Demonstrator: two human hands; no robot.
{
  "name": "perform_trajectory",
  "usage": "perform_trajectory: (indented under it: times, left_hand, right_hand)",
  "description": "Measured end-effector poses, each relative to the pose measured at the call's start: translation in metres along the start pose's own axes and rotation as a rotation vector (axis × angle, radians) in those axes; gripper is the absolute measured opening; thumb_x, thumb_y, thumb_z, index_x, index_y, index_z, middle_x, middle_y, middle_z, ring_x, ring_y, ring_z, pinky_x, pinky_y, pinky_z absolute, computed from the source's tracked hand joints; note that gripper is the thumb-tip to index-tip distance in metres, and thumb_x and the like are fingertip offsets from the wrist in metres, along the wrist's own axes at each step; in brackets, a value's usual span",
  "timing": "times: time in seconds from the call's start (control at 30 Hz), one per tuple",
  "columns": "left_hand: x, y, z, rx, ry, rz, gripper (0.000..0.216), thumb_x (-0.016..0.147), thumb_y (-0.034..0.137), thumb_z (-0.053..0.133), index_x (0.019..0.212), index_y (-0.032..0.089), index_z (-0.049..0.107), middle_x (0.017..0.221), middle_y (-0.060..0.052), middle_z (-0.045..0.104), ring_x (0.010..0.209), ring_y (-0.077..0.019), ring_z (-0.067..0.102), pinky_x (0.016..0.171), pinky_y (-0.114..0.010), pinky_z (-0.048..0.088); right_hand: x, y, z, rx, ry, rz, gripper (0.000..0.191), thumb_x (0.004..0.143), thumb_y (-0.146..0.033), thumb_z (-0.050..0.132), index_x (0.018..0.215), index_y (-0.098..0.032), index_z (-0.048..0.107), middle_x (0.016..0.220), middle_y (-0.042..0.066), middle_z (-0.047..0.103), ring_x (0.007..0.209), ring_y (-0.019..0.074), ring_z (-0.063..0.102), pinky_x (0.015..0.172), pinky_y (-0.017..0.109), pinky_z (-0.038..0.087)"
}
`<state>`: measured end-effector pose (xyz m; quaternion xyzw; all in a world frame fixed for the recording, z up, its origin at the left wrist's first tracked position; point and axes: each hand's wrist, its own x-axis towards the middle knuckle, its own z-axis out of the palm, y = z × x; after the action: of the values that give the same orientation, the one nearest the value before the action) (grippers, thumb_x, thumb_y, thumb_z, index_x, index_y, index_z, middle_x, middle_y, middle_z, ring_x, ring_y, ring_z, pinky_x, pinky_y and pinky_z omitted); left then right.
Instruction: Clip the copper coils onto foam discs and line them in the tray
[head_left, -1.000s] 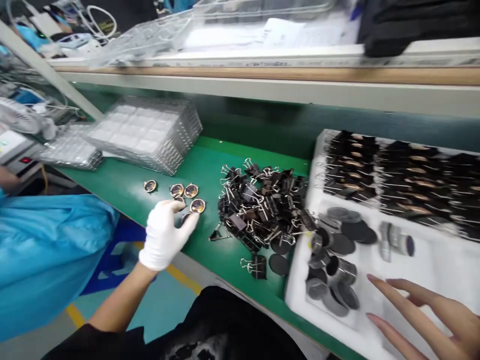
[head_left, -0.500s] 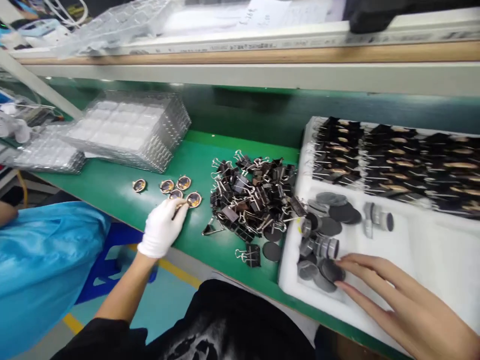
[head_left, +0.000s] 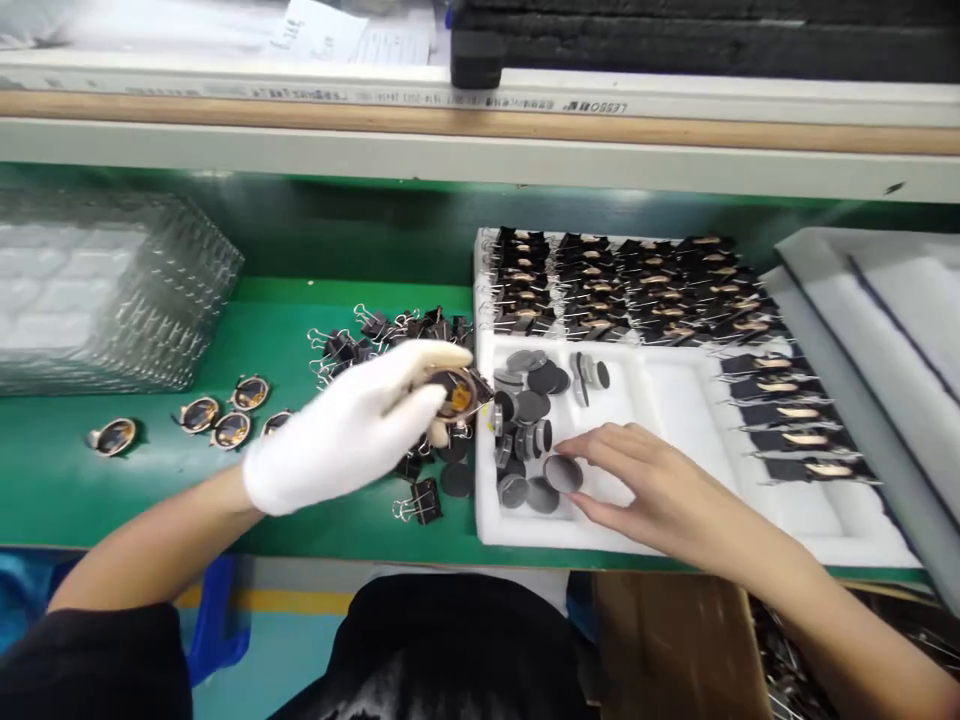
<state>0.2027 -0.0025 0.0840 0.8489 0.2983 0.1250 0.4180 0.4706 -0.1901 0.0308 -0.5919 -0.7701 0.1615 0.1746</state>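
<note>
My left hand [head_left: 360, 420], in a white glove, is closed around a gold-rimmed watch head [head_left: 456, 394] with a dark and amber face. It is held above the pile of black binder clips [head_left: 352, 345], hiding part of them. My bare right hand [head_left: 637, 480] pinches a round grey disc [head_left: 562, 474] by its edge between thumb and fingers. Below that disc, several dark grey discs [head_left: 534, 405] lie loose and in short stacks in the white foam tray [head_left: 675, 390]. More watch heads [head_left: 231, 430] rest on the green table to the left.
Rows of clipped pieces [head_left: 592, 285] fill the back of the foam tray, with another column [head_left: 799, 415] at its right. Clear plastic trays [head_left: 112, 290] are stacked at the left. A shelf [head_left: 420, 150] crosses above the table. Grey-white sheets [head_left: 892, 300] lean at the right.
The view has swung to the right. My left hand has picked up a watch head and brought it toward the tray. My right hand has raised and tilted a disc from the heap.
</note>
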Motion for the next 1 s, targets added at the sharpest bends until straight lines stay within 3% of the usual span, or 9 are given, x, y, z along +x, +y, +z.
perform_trajectory:
  times: [0.17, 0.33, 0.47, 0.57, 0.67, 0.73, 0.83, 0.9, 1.0]
  left_hand:
    - [0.017, 0.010, 0.017, -0.092, -0.232, -0.020, 0.045, 0.100, 0.018, 0.038, 0.143, 0.023, 0.053, 0.085, 0.002, 0.075, 0.083, -0.0154, 0.074, 0.078, -0.026, 0.061]
    - [0.016, 0.005, 0.011, -0.316, -0.353, -0.019, 0.046, 0.104, 0.027, 0.039, 0.149, 0.025, 0.046, 0.105, -0.003, 0.075, 0.087, -0.0155, 0.074, 0.073, -0.026, 0.060]
    - [0.020, 0.001, 0.006, -0.165, -0.250, -0.045, 0.049, 0.104, 0.032, 0.044, 0.152, 0.026, 0.045, 0.122, -0.005, 0.073, 0.090, -0.0158, 0.073, 0.080, -0.029, 0.061]
    - [0.021, -0.003, 0.006, -0.097, -0.187, 0.001, 0.048, 0.104, 0.030, 0.042, 0.151, 0.026, 0.046, 0.122, -0.004, 0.074, 0.086, -0.0156, 0.074, 0.080, -0.029, 0.061]
    - [0.018, -0.002, 0.008, -0.011, -0.200, 0.013, 0.052, 0.104, 0.031, 0.042, 0.156, 0.029, 0.039, 0.105, -0.002, 0.077, 0.078, -0.0179, 0.075, 0.072, -0.030, 0.059]
    - [0.015, 0.000, 0.010, 0.014, -0.234, -0.011, 0.054, 0.106, 0.036, 0.039, 0.159, 0.030, 0.031, 0.100, -0.002, 0.077, 0.072, -0.0189, 0.075, 0.067, -0.031, 0.057]
    - [0.010, 0.003, 0.016, 0.025, -0.290, 0.012, 0.059, 0.105, 0.039, 0.042, 0.161, 0.029, 0.026, 0.104, -0.004, 0.078, 0.075, -0.0201, 0.076, 0.068, -0.031, 0.058]
    - [0.008, 0.004, 0.021, 0.064, -0.277, 0.093, 0.061, 0.103, 0.036, 0.048, 0.160, 0.027, 0.027, 0.116, -0.007, 0.077, 0.088, -0.0220, 0.077, 0.076, -0.032, 0.059]
    - [0.008, 0.004, 0.018, 0.230, -0.252, 0.212, 0.060, 0.104, 0.034, 0.047, 0.159, 0.022, 0.027, 0.118, -0.010, 0.076, 0.093, -0.0242, 0.077, 0.075, -0.033, 0.058]
  right_hand:
    - [0.022, -0.036, -0.009, -0.063, 0.429, -0.077, 0.040, 0.091, -0.014, 0.075, 0.127, -0.027, 0.062, 0.112, 0.011, 0.075, 0.095, 0.0276, 0.071, 0.081, 0.044, 0.056]
    - [0.058, -0.045, 0.009, -0.338, 0.577, -0.257, 0.043, 0.090, -0.007, 0.072, 0.127, -0.028, 0.066, 0.118, 0.013, 0.076, 0.097, 0.0288, 0.071, 0.077, 0.044, 0.054]
    - [0.077, -0.037, 0.011, -0.275, 0.497, -0.203, 0.039, 0.096, -0.019, 0.069, 0.133, -0.031, 0.065, 0.139, 0.015, 0.063, 0.117, 0.0351, 0.064, 0.089, 0.052, 0.055]
    - [0.085, -0.034, 0.012, 0.115, 0.453, -0.115, 0.045, 0.099, -0.027, 0.066, 0.143, -0.033, 0.057, 0.145, 0.015, 0.054, 0.127, 0.0352, 0.058, 0.095, 0.053, 0.057]
    - [0.089, -0.034, 0.018, 0.575, 0.370, 0.092, 0.058, 0.097, -0.031, 0.069, 0.150, -0.033, 0.048, 0.125, 0.011, 0.065, 0.104, 0.0255, 0.069, 0.081, 0.041, 0.064]
    - [0.089, -0.035, 0.021, 0.768, 0.308, 0.216, 0.055, 0.094, -0.032, 0.074, 0.145, -0.031, 0.055, 0.108, 0.007, 0.072, 0.087, 0.0209, 0.072, 0.075, 0.036, 0.066]
    - [0.087, -0.037, 0.024, 0.885, 0.389, 0.318, 0.042, 0.088, -0.028, 0.079, 0.128, -0.029, 0.069, 0.089, 0.002, 0.074, 0.078, 0.0192, 0.073, 0.073, 0.033, 0.066]
    - [0.085, -0.037, 0.025, 0.900, 0.466, 0.340, 0.037, 0.084, -0.026, 0.082, 0.120, -0.029, 0.073, 0.084, 0.000, 0.074, 0.077, 0.0187, 0.073, 0.072, 0.031, 0.066]
    - [0.081, -0.035, 0.024, 0.915, 0.409, 0.320, 0.025, 0.085, -0.027, 0.080, 0.110, -0.030, 0.078, 0.089, 0.002, 0.074, 0.079, 0.0191, 0.073, 0.070, 0.030, 0.065]
